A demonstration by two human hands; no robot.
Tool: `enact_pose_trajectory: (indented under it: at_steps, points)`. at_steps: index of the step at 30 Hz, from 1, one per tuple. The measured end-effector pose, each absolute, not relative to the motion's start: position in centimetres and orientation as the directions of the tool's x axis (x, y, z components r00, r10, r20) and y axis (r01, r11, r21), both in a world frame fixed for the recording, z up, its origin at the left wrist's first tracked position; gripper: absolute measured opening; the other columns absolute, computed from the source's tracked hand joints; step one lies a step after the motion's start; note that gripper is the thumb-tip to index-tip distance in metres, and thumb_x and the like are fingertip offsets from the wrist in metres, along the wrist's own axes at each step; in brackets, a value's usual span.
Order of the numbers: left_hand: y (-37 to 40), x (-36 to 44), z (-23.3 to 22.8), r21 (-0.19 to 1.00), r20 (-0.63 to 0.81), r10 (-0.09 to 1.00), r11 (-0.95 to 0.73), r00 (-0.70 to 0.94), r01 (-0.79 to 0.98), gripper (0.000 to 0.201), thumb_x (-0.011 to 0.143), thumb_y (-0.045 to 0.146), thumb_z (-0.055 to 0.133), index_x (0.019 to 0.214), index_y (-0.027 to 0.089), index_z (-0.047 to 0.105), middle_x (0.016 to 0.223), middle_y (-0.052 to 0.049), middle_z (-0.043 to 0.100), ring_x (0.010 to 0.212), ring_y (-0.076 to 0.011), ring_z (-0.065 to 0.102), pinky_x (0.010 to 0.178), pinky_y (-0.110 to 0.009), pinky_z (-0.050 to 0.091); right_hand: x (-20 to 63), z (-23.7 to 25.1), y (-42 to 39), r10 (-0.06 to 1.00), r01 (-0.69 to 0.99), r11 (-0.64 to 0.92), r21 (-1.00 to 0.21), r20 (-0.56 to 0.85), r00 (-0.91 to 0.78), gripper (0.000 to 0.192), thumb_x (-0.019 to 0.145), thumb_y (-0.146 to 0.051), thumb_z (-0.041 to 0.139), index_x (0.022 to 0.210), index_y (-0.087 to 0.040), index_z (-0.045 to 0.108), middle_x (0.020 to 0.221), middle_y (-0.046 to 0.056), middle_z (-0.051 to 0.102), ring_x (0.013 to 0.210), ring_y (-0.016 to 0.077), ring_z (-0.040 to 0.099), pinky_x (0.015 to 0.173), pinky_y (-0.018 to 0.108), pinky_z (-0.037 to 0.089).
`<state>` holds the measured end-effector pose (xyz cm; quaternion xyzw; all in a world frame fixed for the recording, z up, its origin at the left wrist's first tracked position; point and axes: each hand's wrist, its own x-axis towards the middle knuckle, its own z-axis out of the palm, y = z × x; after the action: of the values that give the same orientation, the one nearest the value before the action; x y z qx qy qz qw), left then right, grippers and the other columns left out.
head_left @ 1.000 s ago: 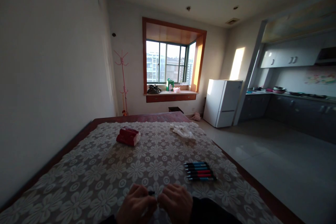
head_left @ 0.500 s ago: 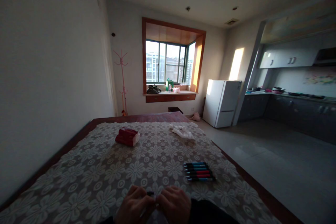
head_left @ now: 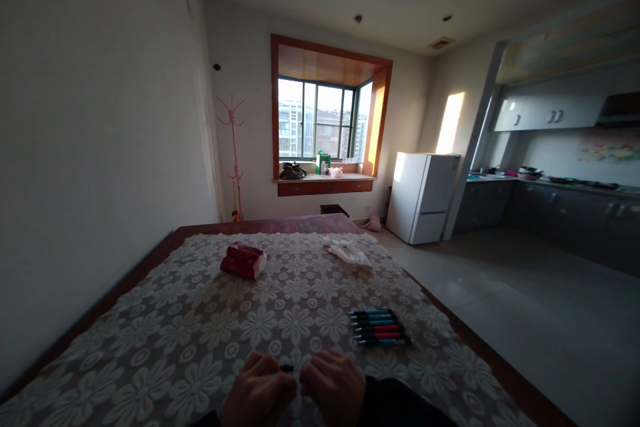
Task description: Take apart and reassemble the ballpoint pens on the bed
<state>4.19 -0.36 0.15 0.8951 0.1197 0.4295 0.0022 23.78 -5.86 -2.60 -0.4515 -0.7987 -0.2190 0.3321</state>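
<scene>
At the table's near edge, my left hand [head_left: 257, 388] is closed around what looks like a pen [head_left: 287, 368]. Just its short dark end sticks out past the fingers. Close beside it, a narrow gap away, my right hand [head_left: 333, 385] is closed too, fingertips pressed together; whatever it may hold is hidden. Ahead and to the right of my right hand, several click pens [head_left: 380, 328] with blue or red barrels and black grips lie in a row, side by side.
A patterned lace cloth [head_left: 190, 340] covers the brown table. Farther back on it are a red tissue pack [head_left: 243, 261] and a crumpled white plastic bag [head_left: 349, 253]. A white fridge [head_left: 423, 197] stands beyond on the right, and a pink coat rack [head_left: 235, 160] by the left wall.
My hands have drawn slightly apart, opening a small gap between the fingertips. The row of pens, the tissue pack and the bag stay where they were.
</scene>
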Motion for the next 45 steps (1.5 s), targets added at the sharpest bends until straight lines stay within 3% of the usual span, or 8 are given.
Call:
enact_pose_trajectory:
  at_steps: [6, 12, 16, 22, 28, 33, 45]
  points:
    - [0.0, 3.9, -0.8, 0.089, 0.743, 0.203, -0.975, 0.638, 0.206, 0.022, 0.101, 0.023, 0.05, 0.082, 0.023, 0.062, 0.061, 0.005, 0.064, 0.064, -0.0146, 0.062, 0.065, -0.03, 0.042, 23.4, -2.6, -5.9, 0.52, 0.851, 0.52, 0.078, 0.761, -0.387, 0.038, 0.109, -0.037, 0.031, 0.078, -0.023, 0.047, 0.064, -0.004, 0.055, 0.058, 0.0135, 0.05, 0.057, 0.032, 0.027]
    - [0.2, 3.6, -1.3, 0.075, 0.726, 0.208, -0.971, 0.656, 0.225, 0.016, 0.098, 0.02, 0.053, 0.085, 0.023, 0.063, 0.064, 0.003, 0.063, 0.064, -0.0148, 0.062, 0.065, -0.029, 0.043, 23.2, -2.4, -5.9, 0.52, 0.852, 0.515, 0.099, 0.754, -0.402, 0.037, 0.107, -0.044, 0.039, 0.077, -0.023, 0.047, 0.064, -0.004, 0.057, 0.059, 0.0127, 0.052, 0.057, 0.03, 0.029]
    - [0.2, 3.6, -1.6, 0.071, 0.725, 0.212, -0.969, 0.655, 0.236, 0.018, 0.101, 0.023, 0.051, 0.087, 0.023, 0.064, 0.065, 0.002, 0.064, 0.065, -0.0148, 0.062, 0.065, -0.029, 0.043, 22.9, -2.3, -5.9, 0.475, 0.856, 0.506, 0.107, 0.793, -0.38, 0.042, 0.109, -0.043, 0.031, 0.075, -0.022, 0.045, 0.06, -0.005, 0.055, 0.055, 0.0126, 0.05, 0.055, 0.03, 0.027]
    - [0.0, 3.8, -1.1, 0.093, 0.731, 0.218, -0.971, 0.647, 0.222, 0.025, 0.104, 0.026, 0.046, 0.085, 0.022, 0.062, 0.062, 0.004, 0.064, 0.064, -0.0146, 0.062, 0.065, -0.03, 0.042, 23.0, -2.2, -6.0, 0.554, 0.904, 0.426, 0.043, 0.777, -0.298, 0.043, 0.108, -0.044, 0.031, 0.075, -0.023, 0.046, 0.063, -0.003, 0.056, 0.059, 0.0145, 0.053, 0.059, 0.034, 0.026]
    - [-0.2, 4.1, -0.2, 0.079, 0.764, 0.2, -0.972, 0.613, 0.219, 0.034, 0.106, 0.029, 0.041, 0.081, 0.022, 0.062, 0.059, 0.003, 0.062, 0.061, -0.0139, 0.059, 0.061, -0.03, 0.04, 23.2, -2.1, -6.1, 0.529, 0.882, 0.465, 0.072, 0.777, -0.342, 0.041, 0.109, -0.04, 0.032, 0.075, -0.022, 0.046, 0.063, -0.004, 0.056, 0.058, 0.0135, 0.051, 0.058, 0.032, 0.028]
    - [0.0, 3.8, -0.8, 0.079, 0.738, 0.211, -0.97, 0.641, 0.229, 0.028, 0.103, 0.025, 0.046, 0.079, 0.022, 0.062, 0.06, 0.003, 0.062, 0.064, -0.014, 0.061, 0.063, -0.029, 0.043, 23.3, -2.0, -6.1, 0.518, 0.861, 0.495, 0.12, 0.755, -0.403, 0.037, 0.106, -0.042, 0.044, 0.075, -0.022, 0.048, 0.063, -0.004, 0.058, 0.057, 0.0127, 0.053, 0.056, 0.03, 0.029]
    - [0.5, 3.3, -2.4, 0.063, 0.683, 0.244, -0.959, 0.689, 0.278, 0.018, 0.099, 0.022, 0.052, 0.086, 0.023, 0.065, 0.067, 0.002, 0.064, 0.066, -0.0149, 0.063, 0.066, -0.03, 0.046, 22.8, -2.8, -5.7, 0.484, 0.866, 0.481, 0.133, 0.784, -0.389, 0.039, 0.108, -0.041, 0.035, 0.075, -0.023, 0.046, 0.061, -0.004, 0.056, 0.055, 0.013, 0.052, 0.055, 0.03, 0.03]
